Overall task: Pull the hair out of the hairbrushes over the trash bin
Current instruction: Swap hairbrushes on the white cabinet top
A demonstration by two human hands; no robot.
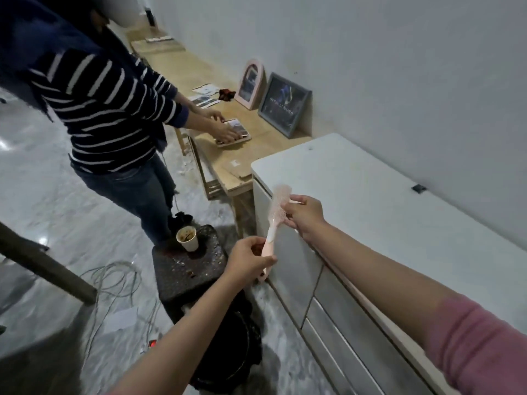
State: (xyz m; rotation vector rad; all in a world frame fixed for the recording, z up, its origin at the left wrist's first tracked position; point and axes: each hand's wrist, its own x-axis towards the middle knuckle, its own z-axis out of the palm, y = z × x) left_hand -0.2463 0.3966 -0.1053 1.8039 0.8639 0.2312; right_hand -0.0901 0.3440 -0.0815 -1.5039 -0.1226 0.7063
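Both hands (pixel 251 259) grip a slim pink bristly hairbrush (pixel 276 220).

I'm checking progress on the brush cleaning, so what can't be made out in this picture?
- Hair in the brush: head view, too blurred and small to tell.
- Bin: head view, its opening is dark and partly hidden by the left forearm; contents unreadable.
- Right hand: whether its fingertips pinch hair or only the brush head can't be told.
- Left hand: covers the middle of the handle.

pink hairbrush (pixel 277 216), upright, held above bin (pixel 228 346)
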